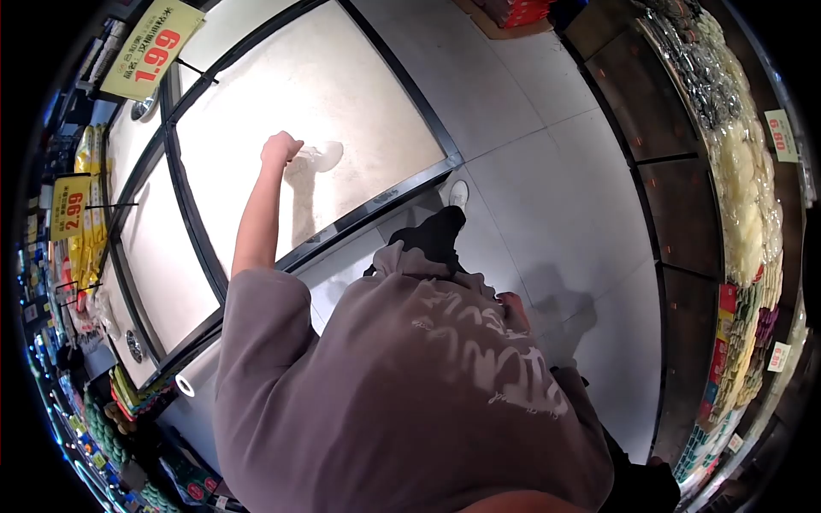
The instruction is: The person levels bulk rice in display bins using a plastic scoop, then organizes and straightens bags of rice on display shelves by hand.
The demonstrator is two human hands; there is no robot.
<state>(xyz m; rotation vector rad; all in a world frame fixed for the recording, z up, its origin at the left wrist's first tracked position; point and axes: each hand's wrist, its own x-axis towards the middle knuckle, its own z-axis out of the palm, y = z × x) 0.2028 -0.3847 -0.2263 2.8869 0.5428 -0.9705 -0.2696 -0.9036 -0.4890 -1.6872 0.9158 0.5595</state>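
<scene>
the clear scoop (327,156) is over pale grain (359,77). it looks light, stiff, maybe slick, and best held by its handle end, where the left hand (280,149) has its fingers curled tight. i can't tell what the right hand's (512,303) fingers do. the bin's black edge (376,206) stands in the way. 2 yellow signs (154,50) poke out on the left.

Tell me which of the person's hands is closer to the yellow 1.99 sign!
Left. The left hand is over the big bin, below and right of the 1.99 sign in the picture. The right hand is much farther, down beside the shirt.
</scene>
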